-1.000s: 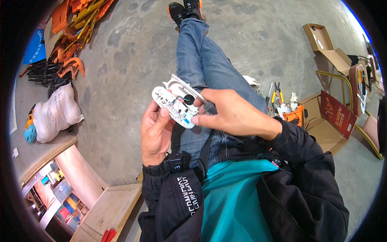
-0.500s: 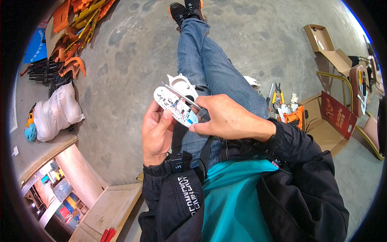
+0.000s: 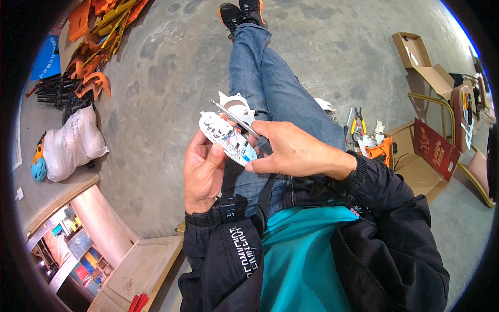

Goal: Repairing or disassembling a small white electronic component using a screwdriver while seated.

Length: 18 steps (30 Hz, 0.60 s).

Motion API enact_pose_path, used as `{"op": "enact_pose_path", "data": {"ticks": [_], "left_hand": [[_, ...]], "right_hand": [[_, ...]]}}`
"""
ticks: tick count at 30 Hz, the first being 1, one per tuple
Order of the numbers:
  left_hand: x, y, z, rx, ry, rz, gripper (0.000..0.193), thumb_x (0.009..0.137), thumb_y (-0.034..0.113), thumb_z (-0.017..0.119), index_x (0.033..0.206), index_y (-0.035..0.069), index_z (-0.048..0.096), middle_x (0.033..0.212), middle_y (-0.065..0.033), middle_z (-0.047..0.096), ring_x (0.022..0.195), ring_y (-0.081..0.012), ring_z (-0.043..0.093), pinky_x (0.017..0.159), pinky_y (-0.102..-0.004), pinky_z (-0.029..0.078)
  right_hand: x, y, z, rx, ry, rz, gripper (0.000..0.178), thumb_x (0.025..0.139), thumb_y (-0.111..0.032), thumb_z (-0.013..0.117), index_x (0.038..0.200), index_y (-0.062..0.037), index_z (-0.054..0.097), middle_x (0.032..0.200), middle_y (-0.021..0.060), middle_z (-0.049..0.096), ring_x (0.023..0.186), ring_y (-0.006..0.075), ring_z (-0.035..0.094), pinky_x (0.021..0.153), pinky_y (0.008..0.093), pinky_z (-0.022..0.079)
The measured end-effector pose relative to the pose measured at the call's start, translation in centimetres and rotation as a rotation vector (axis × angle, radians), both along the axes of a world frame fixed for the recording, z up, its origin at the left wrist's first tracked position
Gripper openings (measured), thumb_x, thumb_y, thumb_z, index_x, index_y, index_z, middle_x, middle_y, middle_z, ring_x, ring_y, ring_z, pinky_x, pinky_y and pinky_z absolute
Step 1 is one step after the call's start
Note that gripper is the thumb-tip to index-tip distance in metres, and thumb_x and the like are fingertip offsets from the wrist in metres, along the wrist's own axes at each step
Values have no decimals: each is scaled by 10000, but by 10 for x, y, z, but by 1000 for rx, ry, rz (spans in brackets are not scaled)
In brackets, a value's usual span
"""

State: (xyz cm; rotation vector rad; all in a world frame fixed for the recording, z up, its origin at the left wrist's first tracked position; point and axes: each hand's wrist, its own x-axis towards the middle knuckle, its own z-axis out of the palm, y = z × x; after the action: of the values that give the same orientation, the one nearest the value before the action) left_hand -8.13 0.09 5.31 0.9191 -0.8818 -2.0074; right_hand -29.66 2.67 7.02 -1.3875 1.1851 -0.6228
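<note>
My left hand [image 3: 201, 174] is closed on a white oval casing [image 3: 212, 120] over my lap, thumb on its near edge. Its open face shows a small circuit board, coloured wires and a light-blue patch at the lower end. My right hand [image 3: 293, 148] is closed around a screwdriver [image 3: 235, 119] with a thin metal shaft and dark handle. The shaft slants up and left across the casing, its tip past the far edge. My right thumb rests by the casing's lower end. Just beyond sits a white part with a round opening [image 3: 238, 105]; whether it joins the casing is hidden.
On the floor to my right lie pliers [image 3: 358, 124], an orange container [image 3: 382, 151] and open cardboard boxes [image 3: 403, 140]. A white sack [image 3: 78, 143] and orange and black parts [image 3: 93, 86] lie to the left. A wooden board [image 3: 140, 265] is at lower left.
The casing has tilted slightly in my left hand, showing more of its wires. The screwdriver tip has shifted a little up and right. Both hands keep their holds.
</note>
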Motion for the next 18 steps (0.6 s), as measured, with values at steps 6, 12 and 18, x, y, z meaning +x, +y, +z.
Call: {"op": "enact_pose_path", "data": {"ticks": [6,12,18], "left_hand": [[-2,1,3,-8,8,-6,612,906,204,694,1391,-47,418,1293,-155,588,1178,-251,587,1012,-396,462],[-3,1,4,-24,11,-8,622,896,212,708,1384,-51,425,1289,-149,592,1172,-246,591,1010,-386,464],[-4,2,7,-42,-22,-19,624,892,221,715,1377,-53,432,1282,-145,594,1170,-238,589,1006,-376,465]], "right_hand": [[-1,-2,-2,-18,-20,30,443,722,-262,801,927,58,573,883,261,648,866,410,656,749,435,507],[-6,-6,7,31,-10,63,416,707,-246,798,897,53,581,849,252,639,824,385,657,730,426,501],[-7,-7,6,19,-18,83,404,699,-239,796,886,57,595,822,250,634,802,367,658,721,413,501]]}}
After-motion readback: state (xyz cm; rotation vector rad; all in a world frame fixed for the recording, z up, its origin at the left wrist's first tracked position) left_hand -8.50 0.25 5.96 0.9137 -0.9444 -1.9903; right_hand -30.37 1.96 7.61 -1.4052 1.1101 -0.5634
